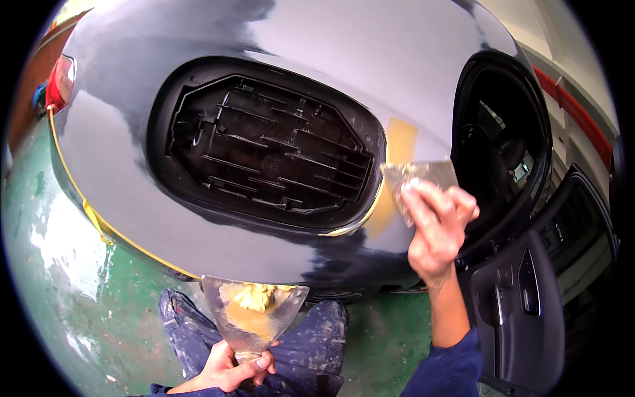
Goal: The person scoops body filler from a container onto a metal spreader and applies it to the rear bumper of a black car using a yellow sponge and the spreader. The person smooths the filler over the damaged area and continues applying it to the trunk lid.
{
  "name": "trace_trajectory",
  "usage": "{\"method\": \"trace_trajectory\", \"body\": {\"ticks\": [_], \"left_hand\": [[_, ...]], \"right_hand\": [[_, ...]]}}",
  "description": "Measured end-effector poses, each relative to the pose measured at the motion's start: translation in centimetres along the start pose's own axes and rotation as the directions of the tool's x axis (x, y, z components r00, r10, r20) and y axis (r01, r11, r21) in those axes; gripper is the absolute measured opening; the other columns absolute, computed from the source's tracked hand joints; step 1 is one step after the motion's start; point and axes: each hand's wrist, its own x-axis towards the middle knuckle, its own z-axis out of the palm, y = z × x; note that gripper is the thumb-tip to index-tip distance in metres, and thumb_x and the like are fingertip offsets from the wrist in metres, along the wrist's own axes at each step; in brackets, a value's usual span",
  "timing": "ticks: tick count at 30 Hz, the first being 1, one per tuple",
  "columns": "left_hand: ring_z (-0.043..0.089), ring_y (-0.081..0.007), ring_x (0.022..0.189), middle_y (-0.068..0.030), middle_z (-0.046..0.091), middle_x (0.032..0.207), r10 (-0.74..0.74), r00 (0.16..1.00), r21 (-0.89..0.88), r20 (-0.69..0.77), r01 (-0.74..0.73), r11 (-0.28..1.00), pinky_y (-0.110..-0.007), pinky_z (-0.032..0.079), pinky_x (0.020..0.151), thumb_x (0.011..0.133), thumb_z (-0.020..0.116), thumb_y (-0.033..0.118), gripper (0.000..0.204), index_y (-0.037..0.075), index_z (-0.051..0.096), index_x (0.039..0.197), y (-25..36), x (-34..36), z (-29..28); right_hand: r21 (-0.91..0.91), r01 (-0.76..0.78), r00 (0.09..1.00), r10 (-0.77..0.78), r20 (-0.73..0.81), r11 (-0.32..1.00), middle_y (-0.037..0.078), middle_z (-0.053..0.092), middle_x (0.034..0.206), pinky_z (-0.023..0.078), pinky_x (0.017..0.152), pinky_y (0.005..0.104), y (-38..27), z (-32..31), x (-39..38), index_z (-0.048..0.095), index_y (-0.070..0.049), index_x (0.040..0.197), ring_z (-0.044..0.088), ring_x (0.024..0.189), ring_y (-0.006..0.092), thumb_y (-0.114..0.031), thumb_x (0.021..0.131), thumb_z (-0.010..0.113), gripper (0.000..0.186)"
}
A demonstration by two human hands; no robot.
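Note:
My right hand (440, 225) presses a thin flat metal spreader (430, 175) against the car body panel (264, 264). Fingers lie over its face, and its left corner touches the rim of the black recessed opening (264, 152). Beside and under that blade, yellow filler (400, 139) lies in a smooth strip on the panel. Low in front of me, my left hand (231, 367) is closed around the narrow end of a wide putty knife (254, 317). A lump of yellow body filler (256, 296) sits on its blade.
At right are the car's window opening (503, 145) and an open black door (522, 304). Yellow tape (99, 218) runs along the panel's lower left edge to a red tail light (61, 83). Green floor (66, 278) lies below; my knees are close to the car.

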Motion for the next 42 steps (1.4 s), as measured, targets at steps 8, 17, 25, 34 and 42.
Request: {"method": "trace_trajectory", "body": {"ticks": [8, 17, 25, 34, 42], "left_hand": [[0.052, -0.0085, 0.054, -0.0002, 0.059, 0.061, -0.004, 1.0, 0.034, -0.012, 0.005, 0.999, -0.025, 0.036, 0.052, 0.092, 0.068, 0.028, 0.027, 0.002, 0.066, 0.084, 0.3, -0.1, -0.1], [0.052, -0.0091, 0.053, -0.0007, 0.059, 0.06, 0.008, 1.0, 0.057, -0.018, -0.007, 0.998, -0.025, 0.037, 0.052, 0.092, 0.068, 0.03, 0.029, 0.001, 0.066, 0.083, 0.3, -0.1, 0.3], [0.052, -0.0092, 0.053, -0.0012, 0.059, 0.06, -0.02, 0.999, 0.072, -0.026, 0.022, 0.997, -0.026, 0.036, 0.051, 0.092, 0.068, 0.032, 0.032, 0.001, 0.066, 0.082, 0.2, -0.2, 0.3], [0.052, -0.0096, 0.052, -0.0015, 0.058, 0.059, -0.012, 0.999, 0.082, -0.039, 0.015, 0.997, -0.025, 0.035, 0.05, 0.093, 0.069, 0.029, 0.03, 0.001, 0.066, 0.083, 0.2, -0.4, 0.6], [0.051, -0.0103, 0.049, -0.0028, 0.059, 0.058, 0.01, 1.0, 0.092, -0.029, -0.008, 0.996, -0.026, 0.035, 0.047, 0.093, 0.07, 0.029, 0.031, 0.0, 0.067, 0.084, 0.3, -0.4, 0.9]], "right_hand": [[0.107, -0.188, 0.977, 0.196, -0.078, 0.976, 0.004, 0.072, 0.112, 0.035, 0.087, 0.0331, -4.2, -1.5, -3.1, 0.08, -0.004, 0.104, 0.047, 0.095, 0.0234, -0.004, 0.064, 0.063, 0.043], [0.022, -0.064, 0.99, 0.066, -0.128, 0.998, 0.0, 0.073, 0.111, 0.031, 0.092, 0.0327, 0.5, 2.4, 1.3, 0.08, -0.008, 0.109, 0.048, 0.093, 0.0206, 0.0, 0.07, 0.068, 0.041], [-0.034, -0.089, 0.995, 0.087, -0.053, 0.995, 0.005, 0.072, 0.115, 0.033, 0.087, 0.0367, -4.7, 0.9, -4.6, 0.079, -0.003, 0.104, 0.05, 0.093, 0.0225, -0.006, 0.068, 0.063, 0.04], [-0.005, -0.217, 0.962, 0.213, -0.172, 0.976, -0.001, 0.074, 0.113, 0.032, 0.086, 0.0334, -7.6, 0.9, -7.3, 0.082, -0.008, 0.101, 0.047, 0.093, 0.0179, -0.007, 0.073, 0.074, 0.03], [-0.022, -0.14, 0.972, 0.134, -0.192, 0.99, -0.001, 0.073, 0.109, 0.032, 0.093, 0.0329, -0.1, 1.7, 2.1, 0.08, -0.009, 0.108, 0.05, 0.094, 0.021, 0.002, 0.071, 0.065, 0.042]]}}
